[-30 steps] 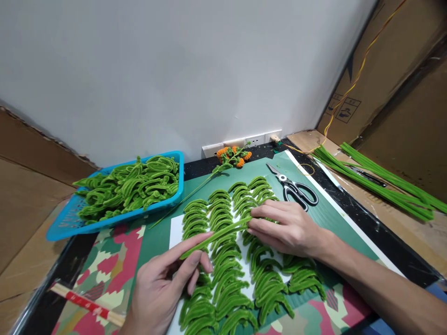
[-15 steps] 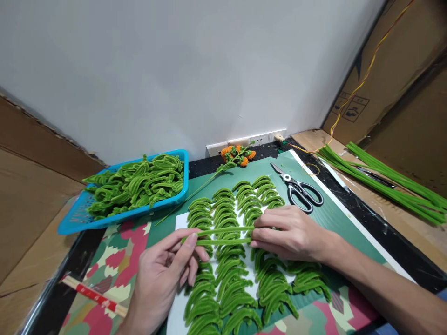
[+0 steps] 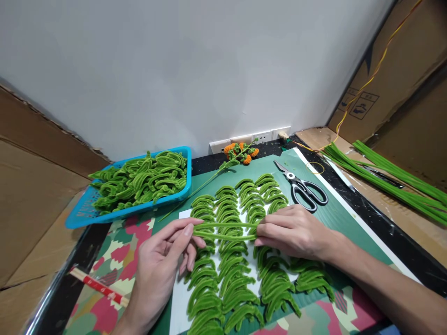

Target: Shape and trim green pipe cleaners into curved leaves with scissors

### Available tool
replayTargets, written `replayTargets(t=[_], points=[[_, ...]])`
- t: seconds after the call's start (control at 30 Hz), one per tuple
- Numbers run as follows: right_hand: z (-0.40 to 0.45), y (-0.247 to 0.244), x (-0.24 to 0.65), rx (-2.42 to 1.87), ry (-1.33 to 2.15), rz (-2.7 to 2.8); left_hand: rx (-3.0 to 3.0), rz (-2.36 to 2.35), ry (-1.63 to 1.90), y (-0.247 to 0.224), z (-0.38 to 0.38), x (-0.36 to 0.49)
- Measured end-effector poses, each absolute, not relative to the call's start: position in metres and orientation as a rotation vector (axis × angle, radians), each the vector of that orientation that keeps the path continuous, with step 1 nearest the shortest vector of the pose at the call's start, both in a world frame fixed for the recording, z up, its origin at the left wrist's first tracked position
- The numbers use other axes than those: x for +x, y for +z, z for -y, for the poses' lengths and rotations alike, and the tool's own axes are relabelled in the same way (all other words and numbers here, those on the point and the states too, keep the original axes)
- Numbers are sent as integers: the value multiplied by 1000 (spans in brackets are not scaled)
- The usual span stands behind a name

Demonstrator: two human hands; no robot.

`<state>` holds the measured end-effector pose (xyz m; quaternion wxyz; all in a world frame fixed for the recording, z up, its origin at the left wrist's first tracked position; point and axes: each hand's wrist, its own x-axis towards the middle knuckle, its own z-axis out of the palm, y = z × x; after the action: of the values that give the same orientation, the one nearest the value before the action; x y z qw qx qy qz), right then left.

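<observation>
Between my hands runs a green pipe cleaner (image 3: 226, 237), bent into a long narrow loop of two nearly parallel strands. My left hand (image 3: 167, 251) pinches its left end between thumb and fingers. At the other end my right hand (image 3: 295, 231) grips the strands, its fingertips pressed together. Below the loop, rows of curved green pipe-cleaner leaves (image 3: 232, 274) lie on a white sheet (image 3: 177, 298). My hands hide part of the rows.
A blue basket (image 3: 190, 172) heaped with green leaves stands at the back left. Scissors (image 3: 303, 186) lie behind my right hand. An orange-flowered stem (image 3: 223, 167) rests near the wall sockets. Long green pipe cleaners (image 3: 391, 181) lie at right, wrapped chopsticks (image 3: 99, 287) at left.
The view has shifted slightly. The two strands bow apart a little more at the left. Both hands keep their hold on the pipe cleaner.
</observation>
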<state>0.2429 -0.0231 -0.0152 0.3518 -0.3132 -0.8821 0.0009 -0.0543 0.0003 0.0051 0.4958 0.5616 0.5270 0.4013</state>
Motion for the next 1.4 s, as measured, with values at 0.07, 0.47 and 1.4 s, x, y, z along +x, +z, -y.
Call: replayTargets(t=[0.07, 0.47, 1.4], points=[[23, -16, 243, -826, -16, 2275, 1394, -1277, 987, 5, 0, -54], [23, -14, 244, -870, -120, 2255, 1564, -1303, 947, 5, 5, -56], [25, -13, 247, -856, -174, 2141, 2269, -1182, 932, 6, 8, -51]])
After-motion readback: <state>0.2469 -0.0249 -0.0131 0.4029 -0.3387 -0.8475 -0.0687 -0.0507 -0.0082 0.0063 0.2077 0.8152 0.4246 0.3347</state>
